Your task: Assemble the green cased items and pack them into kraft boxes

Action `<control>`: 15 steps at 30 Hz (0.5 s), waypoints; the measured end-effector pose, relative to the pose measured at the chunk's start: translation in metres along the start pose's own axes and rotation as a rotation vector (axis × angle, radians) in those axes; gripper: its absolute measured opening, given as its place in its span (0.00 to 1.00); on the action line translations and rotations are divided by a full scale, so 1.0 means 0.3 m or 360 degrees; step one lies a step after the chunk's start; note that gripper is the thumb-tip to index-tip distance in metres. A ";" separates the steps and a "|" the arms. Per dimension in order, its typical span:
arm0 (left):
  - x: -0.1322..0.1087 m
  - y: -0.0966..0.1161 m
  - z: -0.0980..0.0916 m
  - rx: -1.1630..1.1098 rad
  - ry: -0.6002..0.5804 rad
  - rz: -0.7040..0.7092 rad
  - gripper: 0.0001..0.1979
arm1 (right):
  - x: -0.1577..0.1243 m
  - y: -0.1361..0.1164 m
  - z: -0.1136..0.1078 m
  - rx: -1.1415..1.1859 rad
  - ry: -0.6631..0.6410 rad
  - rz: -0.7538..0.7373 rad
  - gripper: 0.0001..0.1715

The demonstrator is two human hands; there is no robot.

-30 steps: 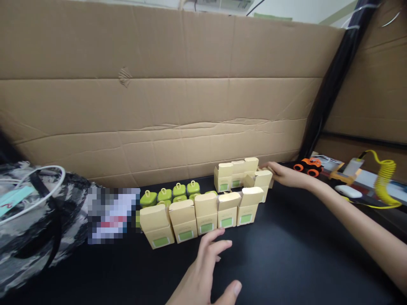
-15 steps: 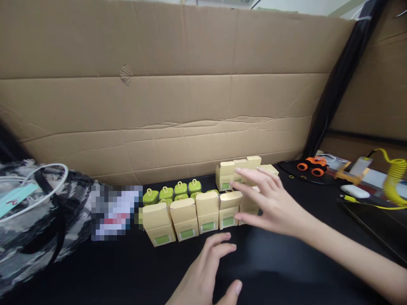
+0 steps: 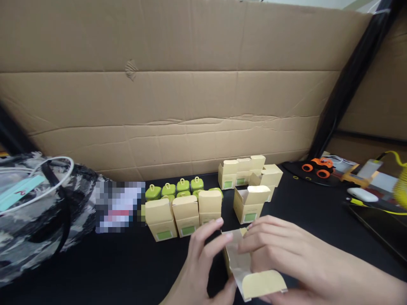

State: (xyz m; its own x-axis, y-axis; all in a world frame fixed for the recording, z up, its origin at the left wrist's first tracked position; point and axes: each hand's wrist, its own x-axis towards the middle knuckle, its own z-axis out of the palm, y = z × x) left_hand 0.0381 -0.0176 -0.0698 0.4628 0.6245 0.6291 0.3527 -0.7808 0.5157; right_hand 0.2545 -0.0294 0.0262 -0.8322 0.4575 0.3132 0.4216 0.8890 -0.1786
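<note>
A small cream cardboard box (image 3: 235, 254) is tipped toward me near the front, its top open and its flap facing me. My right hand (image 3: 286, 258) grips it from the right, some fingertips over the opening. On its other side, my left hand (image 3: 203, 262) curls around the left edge, thumb low and fingers at the far corner. Just beyond stands another open cream box (image 3: 251, 207) with a green label. To the left, three similar boxes (image 3: 187, 218) stand in a row, flaps raised. Behind them sit several green rounded cases (image 3: 168, 190) with loops on top.
More cream boxes (image 3: 243, 171) stand at the back against a cardboard wall (image 3: 190, 97). A camouflage-patterned bag (image 3: 79, 199) lies at left. On the right are an orange toy truck (image 3: 318, 167), a white case (image 3: 362, 195) and a yellow coiled cable (image 3: 400, 192).
My right hand has taken a box from the right end of the front row and brought it nearer. My left hand has closed in on its side. The view has shifted slightly.
</note>
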 end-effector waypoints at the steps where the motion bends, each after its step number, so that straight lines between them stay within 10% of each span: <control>1: 0.002 -0.001 -0.005 -0.0015 -0.0049 0.0041 0.31 | -0.003 0.003 0.004 -0.0003 -0.0005 0.0008 0.09; 8: 0.007 -0.032 -0.031 -0.0190 -0.0078 0.0139 0.13 | -0.025 0.047 0.017 0.0130 0.0265 0.0067 0.31; 15: -0.005 -0.041 -0.026 -0.0453 -0.0056 0.0035 0.12 | -0.030 0.058 0.052 0.0355 -0.0183 0.0516 0.20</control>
State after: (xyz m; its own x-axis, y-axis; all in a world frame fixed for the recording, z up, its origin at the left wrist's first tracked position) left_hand 0.0267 -0.0088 -0.0724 0.4976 0.6028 0.6237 0.1023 -0.7548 0.6479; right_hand 0.2637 -0.0185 0.0058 -0.7093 0.6973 0.1033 0.5908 0.6680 -0.4525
